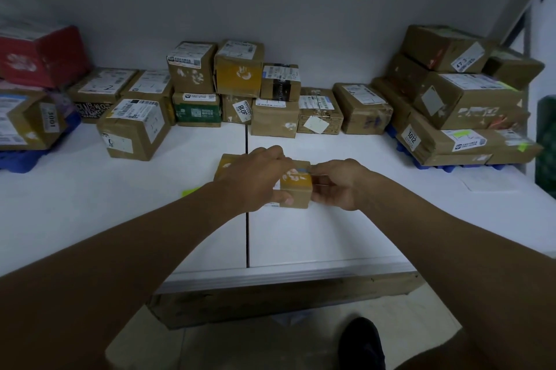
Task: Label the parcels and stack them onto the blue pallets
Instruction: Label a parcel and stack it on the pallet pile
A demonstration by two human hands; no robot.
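While both hands' fingers grip the small parcel [296, 189], bare table [316, 237] lies toward its near edge.

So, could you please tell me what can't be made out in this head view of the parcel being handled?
- Small parcel: most of its top and front hidden by the left hand and right hand.
- Whether a label is pinched between the fingers: too small and blurred.
- Yellow-green slip: mostly covered by the left forearm.
- Left blue pallet: cut off by the frame edge and covered by parcels.
- Label print on the back-row parcels: too small to read.
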